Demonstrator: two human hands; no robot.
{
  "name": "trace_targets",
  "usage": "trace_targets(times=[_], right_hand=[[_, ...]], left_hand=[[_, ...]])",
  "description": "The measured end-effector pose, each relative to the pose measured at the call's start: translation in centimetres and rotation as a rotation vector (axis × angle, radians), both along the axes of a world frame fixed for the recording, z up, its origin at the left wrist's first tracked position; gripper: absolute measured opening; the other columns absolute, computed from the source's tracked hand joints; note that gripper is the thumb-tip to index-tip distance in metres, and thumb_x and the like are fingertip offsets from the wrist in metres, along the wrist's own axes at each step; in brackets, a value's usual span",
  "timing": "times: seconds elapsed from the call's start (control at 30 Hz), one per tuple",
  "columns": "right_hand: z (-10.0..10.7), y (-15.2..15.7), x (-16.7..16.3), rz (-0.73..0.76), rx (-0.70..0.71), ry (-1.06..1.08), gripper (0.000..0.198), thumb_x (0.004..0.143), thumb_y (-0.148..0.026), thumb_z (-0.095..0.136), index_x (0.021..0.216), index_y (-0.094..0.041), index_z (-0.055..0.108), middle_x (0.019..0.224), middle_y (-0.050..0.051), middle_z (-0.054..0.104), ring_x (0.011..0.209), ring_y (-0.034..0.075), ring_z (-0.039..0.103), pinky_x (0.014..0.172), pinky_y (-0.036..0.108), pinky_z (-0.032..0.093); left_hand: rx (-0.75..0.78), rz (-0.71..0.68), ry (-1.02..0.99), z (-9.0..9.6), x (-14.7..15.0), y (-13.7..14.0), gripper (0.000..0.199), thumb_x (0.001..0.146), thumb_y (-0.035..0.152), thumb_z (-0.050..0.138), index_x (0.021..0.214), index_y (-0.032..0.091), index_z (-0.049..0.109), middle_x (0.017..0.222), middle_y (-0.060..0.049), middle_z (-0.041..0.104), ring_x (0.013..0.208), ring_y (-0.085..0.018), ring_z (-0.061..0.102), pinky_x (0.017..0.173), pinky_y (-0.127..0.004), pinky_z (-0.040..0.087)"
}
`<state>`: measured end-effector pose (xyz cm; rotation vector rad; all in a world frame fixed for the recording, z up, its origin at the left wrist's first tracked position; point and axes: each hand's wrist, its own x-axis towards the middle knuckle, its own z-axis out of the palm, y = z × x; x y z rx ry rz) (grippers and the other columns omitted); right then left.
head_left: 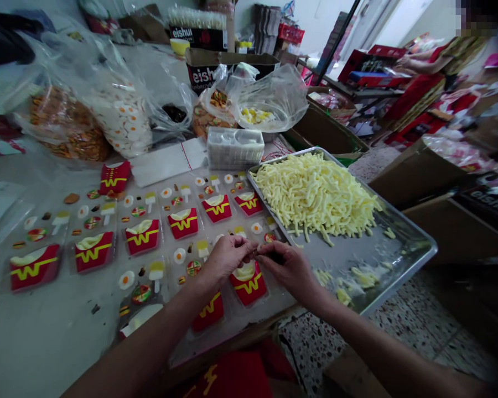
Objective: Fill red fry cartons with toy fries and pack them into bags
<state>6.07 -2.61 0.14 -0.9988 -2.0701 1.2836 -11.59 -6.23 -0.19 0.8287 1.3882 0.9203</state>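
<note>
My left hand [226, 257] and my right hand [290, 272] meet at the fingertips above the front row of clear plastic trays. Both are closed in a pinch; what lies between the fingers is too small to make out. Just below them sits a red fries carton [249, 287] with a yellow W, in a tray. Similar trays fill the table in rows, each with small food pieces such as a fried egg [180, 255], a round pizza-like piece [141, 293] and a yellow-and-white popsicle-like piece [156, 271]. To the right, a metal tray [415, 239] bears a heap of pale yellow fries-like sticks [315, 190].
Behind the trays stand a stack of clear plastic trays [235, 149] and bags of small pieces, including egg-printed ones [122, 121]. An open cardboard box [232, 61] is farther back. At right are more cardboard boxes [435, 160] and another person [435, 72] at a table.
</note>
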Motion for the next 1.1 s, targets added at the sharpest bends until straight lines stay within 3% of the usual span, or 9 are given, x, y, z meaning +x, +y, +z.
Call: trace_targets(times=[0.17,0.27,0.33,0.43,0.57,0.73,0.9,1.03,1.1], right_hand=[[1.5,2.5,0.6,-0.011,0.296,-0.270,0.011,0.095,-0.024,0.059,0.092,-0.019,0.069,0.082,0.002,0.070,0.073,0.015,0.063,0.068,0.026,0.043],[2.5,5.6,0.4,0.053,0.469,-0.529,0.016,0.098,-0.022,0.053,0.089,-0.017,0.066,0.087,0.005,0.069,0.078,0.016,0.062,0.071,0.027,0.040],[2.5,7.5,-0.1,0.170,0.528,-0.702,0.019,0.099,-0.021,0.049,0.089,-0.017,0.065,0.090,0.007,0.069,0.080,0.017,0.061,0.071,0.027,0.038],[1.8,9.1,-0.9,0.291,0.587,-0.860,0.018,0.099,-0.019,0.047,0.092,-0.017,0.064,0.093,0.008,0.068,0.078,0.016,0.061,0.066,0.027,0.035],[1.2,9.3,-1.8,0.329,0.649,-0.922,0.015,0.095,-0.013,0.050,0.095,-0.015,0.065,0.097,0.011,0.067,0.080,0.018,0.063,0.065,0.028,0.036],[1.7,9.0,-2.4,0.288,0.601,-0.933,0.017,0.094,-0.012,0.051,0.094,-0.015,0.068,0.099,0.015,0.069,0.081,0.021,0.065,0.066,0.030,0.038],[2.1,9.9,-2.0,0.230,0.471,-0.845,0.018,0.092,-0.018,0.056,0.090,-0.016,0.073,0.093,0.012,0.073,0.085,0.022,0.066,0.072,0.029,0.041],[2.8,10.7,-0.8,0.173,0.357,-0.656,0.016,0.088,-0.021,0.061,0.087,-0.018,0.077,0.089,0.007,0.074,0.081,0.021,0.064,0.074,0.030,0.041],[3.2,10.5,-0.4,0.093,0.233,-0.468,0.017,0.086,-0.031,0.064,0.085,-0.019,0.076,0.081,0.004,0.072,0.075,0.018,0.061,0.069,0.029,0.041]], left_hand=[[0.067,0.138,0.118,0.6,-0.6,0.7,0.038,0.085,0.051,0.061,0.089,0.015,0.071,0.074,-0.004,0.070,0.059,-0.013,0.060,0.054,-0.024,0.044],[0.268,0.341,0.453,1.9,-4.5,0.8,0.029,0.085,0.042,0.066,0.099,0.018,0.073,0.085,-0.004,0.075,0.073,-0.016,0.067,0.065,-0.026,0.049],[0.328,0.382,0.704,2.5,-7.2,0.7,0.021,0.084,0.038,0.068,0.095,0.021,0.076,0.088,-0.002,0.076,0.079,-0.017,0.068,0.073,-0.028,0.049],[0.303,0.273,0.916,2.4,-9.3,0.4,0.013,0.082,0.032,0.071,0.088,0.023,0.077,0.087,-0.001,0.076,0.078,-0.018,0.067,0.075,-0.030,0.047],[0.317,0.055,1.014,1.0,-7.9,0.7,0.010,0.080,0.031,0.076,0.082,0.021,0.077,0.092,-0.005,0.074,0.089,-0.022,0.065,0.084,-0.035,0.046],[0.338,-0.090,1.119,0.1,-5.5,1.4,0.012,0.083,0.032,0.072,0.081,0.021,0.077,0.093,-0.008,0.071,0.094,-0.025,0.063,0.086,-0.037,0.046],[0.239,-0.079,1.024,0.1,-5.2,2.0,0.012,0.081,0.022,0.066,0.085,0.020,0.077,0.091,-0.007,0.074,0.086,-0.021,0.065,0.078,-0.032,0.046],[0.234,-0.107,1.024,0.0,-5.5,2.1,0.018,0.085,0.027,0.064,0.090,0.020,0.080,0.096,-0.009,0.075,0.091,-0.024,0.064,0.084,-0.036,0.046],[0.213,-0.137,0.998,0.5,-5.5,1.7,0.022,0.087,0.028,0.061,0.095,0.020,0.081,0.100,-0.012,0.074,0.096,-0.026,0.064,0.091,-0.039,0.045]])
